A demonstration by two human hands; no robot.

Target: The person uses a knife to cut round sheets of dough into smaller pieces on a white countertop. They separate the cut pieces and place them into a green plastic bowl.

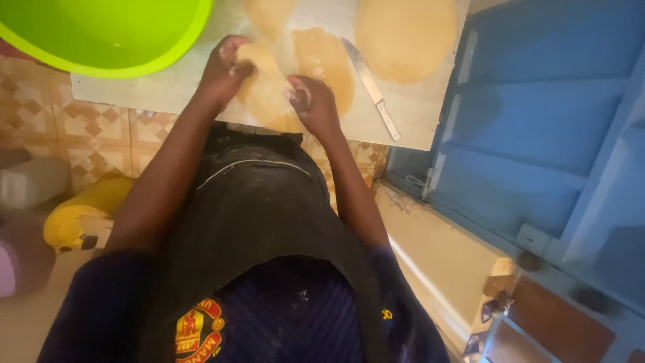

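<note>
Flat piece of dough [265,91] lies at the near edge of the pale surface [168,91], pale tan, thin. Left hand [225,67] sits on its far-left edge, fingers curled down onto it, pinching or folding the edge; exact grip hard to tell, fingertips hidden. Right hand [314,104] is on the dough's right side, fingers bent and pressing; palm not visible, so closed grip or just pressing is unclear.

A second dough sheet [329,64] lies just beside, partly under the right hand. A round dough disc [406,37] sits further right, top cut off by the frame. A smaller dough bit [269,13] at the top is also cut off. A knife [371,87] lies between the second sheet and the disc, pale handle towards the near edge.

Green bowl [101,33] at upper left, mostly out of frame, contents not visible. Tiled floor [87,128] below. Yellow container [84,212] at left, blurred. Blue shutter [537,121] at right. Dark apron [262,208] dusted with flour.
</note>
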